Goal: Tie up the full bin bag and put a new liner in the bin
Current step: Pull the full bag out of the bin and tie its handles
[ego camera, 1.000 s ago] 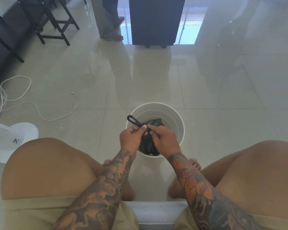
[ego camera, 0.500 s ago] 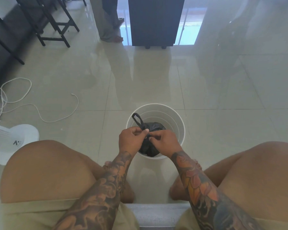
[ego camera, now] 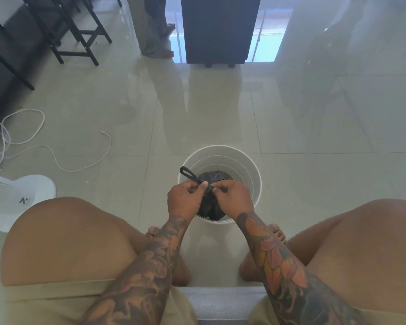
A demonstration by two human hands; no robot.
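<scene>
Knot-tying step, lower centre: left hand (ego camera: 184,199) and right hand (ego camera: 232,195) pinch the black bin bag (ego camera: 215,178) neck above the bin (ego camera: 256,181); next, cinch tight.

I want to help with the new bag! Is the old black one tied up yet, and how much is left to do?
Nearly tied. The black bin bag is gathered shut, still sitting in the white bin. The left hand and right hand pinch its neck, with one loop sticking out, so the knot is in progress. Left to do: lift it out and put in a new liner, which isn't in view.
</scene>
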